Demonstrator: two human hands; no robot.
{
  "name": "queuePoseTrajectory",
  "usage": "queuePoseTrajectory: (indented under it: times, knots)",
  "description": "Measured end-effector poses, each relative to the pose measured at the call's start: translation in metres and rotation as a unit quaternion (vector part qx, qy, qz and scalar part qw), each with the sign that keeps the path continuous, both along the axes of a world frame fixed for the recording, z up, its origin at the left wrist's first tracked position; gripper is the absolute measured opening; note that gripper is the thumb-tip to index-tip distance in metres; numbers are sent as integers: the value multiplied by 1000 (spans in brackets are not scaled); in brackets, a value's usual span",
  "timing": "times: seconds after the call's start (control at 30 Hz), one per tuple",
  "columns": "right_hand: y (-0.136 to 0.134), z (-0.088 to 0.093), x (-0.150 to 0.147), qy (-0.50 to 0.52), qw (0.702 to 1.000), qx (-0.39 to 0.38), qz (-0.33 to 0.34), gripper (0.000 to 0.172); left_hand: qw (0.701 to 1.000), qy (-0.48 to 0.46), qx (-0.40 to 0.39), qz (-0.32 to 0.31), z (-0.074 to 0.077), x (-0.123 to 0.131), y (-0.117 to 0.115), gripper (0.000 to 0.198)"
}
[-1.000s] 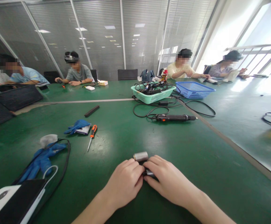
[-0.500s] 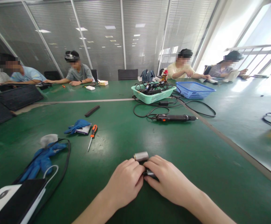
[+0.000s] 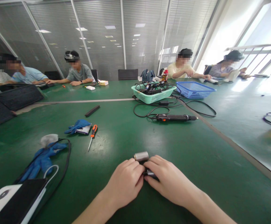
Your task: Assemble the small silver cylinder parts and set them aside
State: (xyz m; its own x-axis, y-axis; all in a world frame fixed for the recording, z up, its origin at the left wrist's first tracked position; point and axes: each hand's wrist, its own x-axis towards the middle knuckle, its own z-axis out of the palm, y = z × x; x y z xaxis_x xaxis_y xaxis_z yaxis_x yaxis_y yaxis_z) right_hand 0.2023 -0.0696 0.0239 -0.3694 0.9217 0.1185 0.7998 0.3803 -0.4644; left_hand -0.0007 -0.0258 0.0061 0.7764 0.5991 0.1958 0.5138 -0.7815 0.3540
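Close together near the front of the green table [image 3: 116,137], my two hands meet over a dark, shiny cylindrical part [image 3: 150,173]. My right hand [image 3: 164,177] is curled around that part, with the thumb below it and the fingers over the top. My left hand [image 3: 127,179] is closed at the part's left end; its fingertips and whatever they pinch are hidden. Just beyond my fingers is a silver metal cylinder [image 3: 141,156] with a brass-coloured left end. It lies against or very near the fingertips of both hands; I cannot tell if they touch it.
An orange-handled screwdriver [image 3: 93,132] and blue gloves [image 3: 78,126] lie to the left, beside a white device [image 3: 2,197]. Ahead are a corded electric screwdriver [image 3: 176,118], a green basket [image 3: 149,98] of cables and a blue basket [image 3: 193,90]. Several people sit along the far side.
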Motion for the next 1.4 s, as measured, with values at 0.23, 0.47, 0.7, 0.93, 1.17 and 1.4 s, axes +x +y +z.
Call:
queuePoseTrajectory:
  times: [0.23,0.47,0.7,0.93,1.17,1.4]
  knots:
    - [0,0,0,3,1000,3,-1,8,1000,-6,3,1,1,0,1,10]
    - [0,-1,0,1,1000,10,0,9,1000,-8,7,4,1,0,1,10]
    - [0,0,1,-7,1000,6,0,11,1000,-10,18,7,0,1,1,9]
    - [0,1,1,-8,1000,-4,0,12,1000,-6,27,12,1,1,1,9]
    - [0,0,1,-8,1000,4,-2,9,999,-6,32,16,0,1,0,9]
    - [0,1,1,-13,1000,1,-4,11,999,-4,29,17,1,1,0,10]
